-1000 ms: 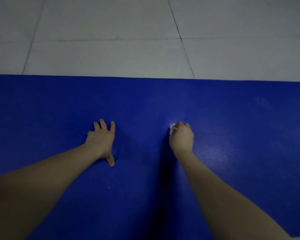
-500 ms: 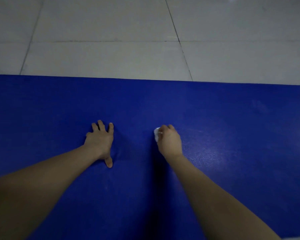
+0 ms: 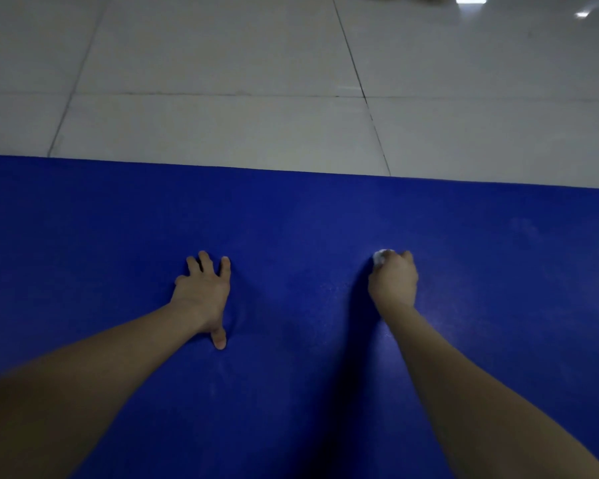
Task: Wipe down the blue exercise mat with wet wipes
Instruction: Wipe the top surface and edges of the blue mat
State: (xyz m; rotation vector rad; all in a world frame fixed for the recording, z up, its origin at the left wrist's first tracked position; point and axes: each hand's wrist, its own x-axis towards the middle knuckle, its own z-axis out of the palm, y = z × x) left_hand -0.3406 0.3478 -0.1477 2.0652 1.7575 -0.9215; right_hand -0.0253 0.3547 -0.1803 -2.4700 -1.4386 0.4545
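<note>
Blue mat (image 3: 291, 392) fills the lower frame, pale floor tiles (image 3: 222, 81) above. Left hand (image 3: 203, 295) lies spread flat on it; right hand (image 3: 393, 283), mid-frame, is fisted around a white wipe (image 3: 380, 258).

Pale tiled floor (image 3: 222, 63); dark grout lines (image 3: 350, 57)

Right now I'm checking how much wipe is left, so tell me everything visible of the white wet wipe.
The white wet wipe is balled into a small crumpled wad, mostly hidden inside the closed right hand. Only a bit pokes out past the fingers, pressed against the blue exercise mat.
</note>
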